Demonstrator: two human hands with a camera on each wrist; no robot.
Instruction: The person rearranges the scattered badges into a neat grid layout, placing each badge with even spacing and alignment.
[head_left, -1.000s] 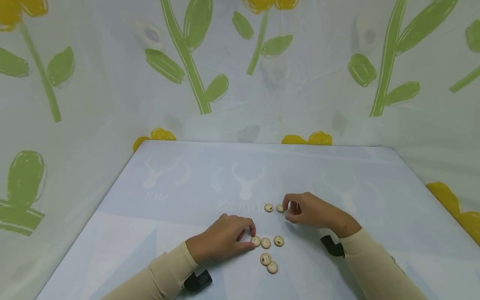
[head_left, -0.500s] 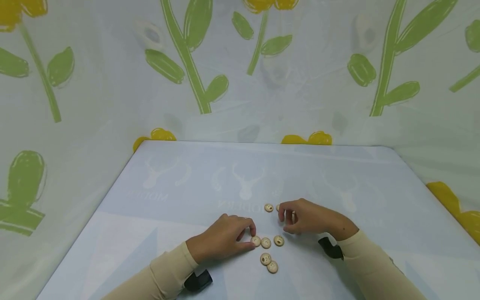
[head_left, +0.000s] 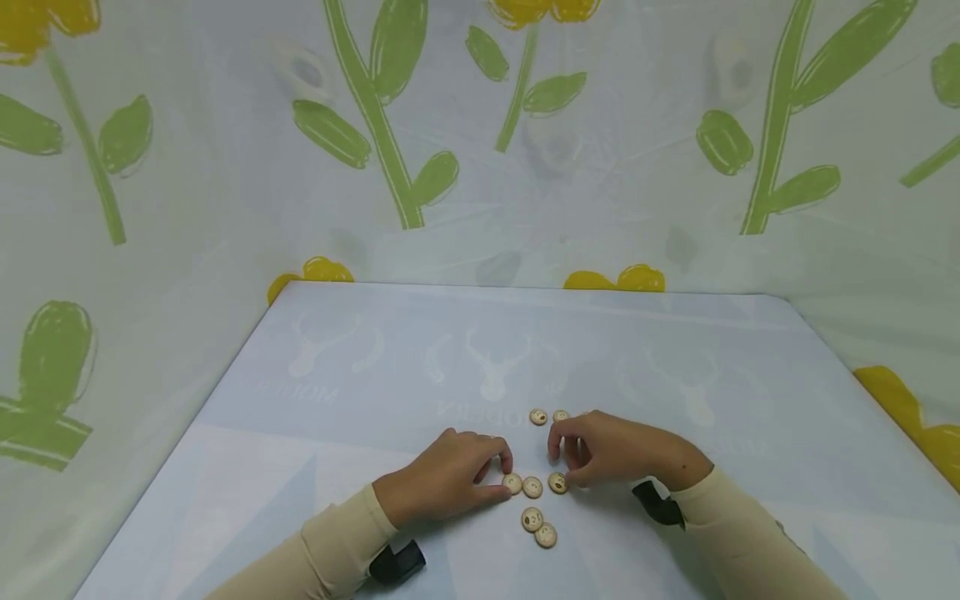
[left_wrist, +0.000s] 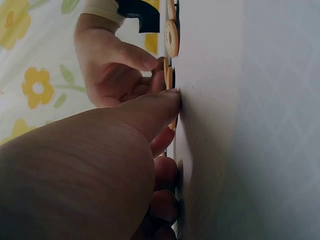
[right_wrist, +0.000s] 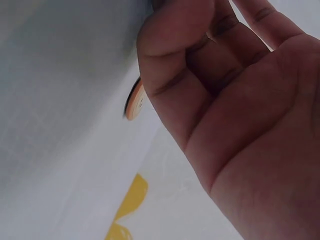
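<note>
Several round wooden buttons lie on the table (head_left: pixel 285 467) in the head view. My left hand (head_left: pixel 453 471) pinches the leftmost wooden button (head_left: pixel 512 484) of the near row between thumb and index finger. Another button (head_left: pixel 532 487) sits right beside it. My right hand (head_left: pixel 618 450) hovers over the table with bent fingers, its thumb tip at the right edge of a button with a dark mark (head_left: pixel 557 482). In the left wrist view, my left thumb (left_wrist: pixel 160 107) covers most of the held button. One button (right_wrist: pixel 135 100) shows beyond my right fingers in the right wrist view.
Closer to me, two buttons (head_left: pixel 538 527) touch or overlap. Farther back lie a button (head_left: pixel 537 417) and a second one (head_left: pixel 561 416), partly behind the right hand. Floral-print cloth (head_left: pixel 225 167) rises behind the table. A black wrist camera (head_left: pixel 397 563) sits under the left sleeve.
My right hand has moved from the far pair of buttons toward me and slightly left, down to the marked button in the near row. My left hand has stayed put.
</note>
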